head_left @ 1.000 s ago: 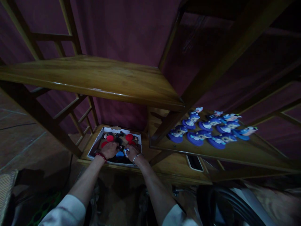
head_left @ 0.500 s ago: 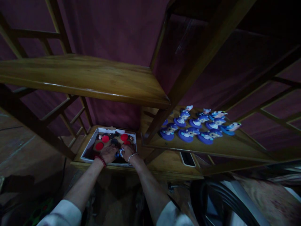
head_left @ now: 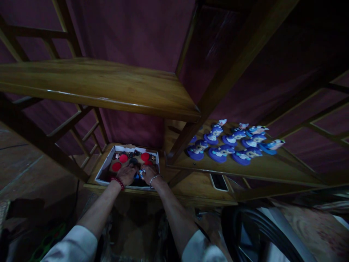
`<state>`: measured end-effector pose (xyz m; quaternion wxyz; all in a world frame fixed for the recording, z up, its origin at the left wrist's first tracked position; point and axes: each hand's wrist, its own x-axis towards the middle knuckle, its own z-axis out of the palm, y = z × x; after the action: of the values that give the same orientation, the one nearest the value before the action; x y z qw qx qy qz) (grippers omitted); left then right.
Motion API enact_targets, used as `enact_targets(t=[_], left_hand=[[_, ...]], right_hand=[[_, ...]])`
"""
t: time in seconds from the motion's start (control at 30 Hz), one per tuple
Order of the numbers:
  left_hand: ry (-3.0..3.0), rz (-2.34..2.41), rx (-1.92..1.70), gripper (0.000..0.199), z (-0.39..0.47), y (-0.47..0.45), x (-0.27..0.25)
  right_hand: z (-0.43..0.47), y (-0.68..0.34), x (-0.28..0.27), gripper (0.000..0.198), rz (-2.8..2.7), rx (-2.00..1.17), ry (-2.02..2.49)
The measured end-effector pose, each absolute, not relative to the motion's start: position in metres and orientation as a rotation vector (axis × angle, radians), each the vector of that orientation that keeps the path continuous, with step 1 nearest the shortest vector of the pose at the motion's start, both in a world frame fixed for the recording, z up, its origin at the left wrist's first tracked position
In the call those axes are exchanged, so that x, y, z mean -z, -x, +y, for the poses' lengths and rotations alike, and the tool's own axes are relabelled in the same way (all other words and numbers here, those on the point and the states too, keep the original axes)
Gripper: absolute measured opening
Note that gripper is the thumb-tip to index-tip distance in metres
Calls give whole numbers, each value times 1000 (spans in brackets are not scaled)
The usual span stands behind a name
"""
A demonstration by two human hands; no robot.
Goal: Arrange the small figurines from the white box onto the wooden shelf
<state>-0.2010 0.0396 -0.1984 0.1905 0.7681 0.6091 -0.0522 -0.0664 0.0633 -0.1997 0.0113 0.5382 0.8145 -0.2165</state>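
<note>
Over the front of a shallow white cardboard box [head_left: 103,170], both hands meet at a small blue-and-white figurine [head_left: 142,173]. My right hand [head_left: 149,174], with a silver bangle at its wrist, is closed on the figurine's right side. From the left, my left hand [head_left: 125,176], wearing a red bead bracelet, has its fingers bent against the figurine's blue lower part. Fine finger contact is dim and partly hidden. Around the hands in the box lie red round pieces [head_left: 123,158], a dark round piece [head_left: 133,161] and several small dark figures [head_left: 153,158].
On the raised shelf [head_left: 272,170] at right stand several purple-based figurines [head_left: 220,153]. A phone [head_left: 219,182] lies on the lower board. The wooden shelf [head_left: 109,87] overhangs behind the box, and a post [head_left: 185,142] divides the spaces. A black curved object [head_left: 256,233] stands at lower right.
The view has shifted slightly. Both hands stay at the figurine inside the box, with only a small shift of the fingers; the figurine shows a little more clearly.
</note>
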Motion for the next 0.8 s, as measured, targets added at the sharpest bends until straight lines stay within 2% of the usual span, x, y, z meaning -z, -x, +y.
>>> enact_targets(t=[0.5,0.8], left_hand=[[-2145,1824,181,33,38,188,193],[-2114,1896,245,44,38,178,188]], right_hand=[[63,68,201,26,2527,665,-1686],[63,67,201,27,2534,681,-1693]])
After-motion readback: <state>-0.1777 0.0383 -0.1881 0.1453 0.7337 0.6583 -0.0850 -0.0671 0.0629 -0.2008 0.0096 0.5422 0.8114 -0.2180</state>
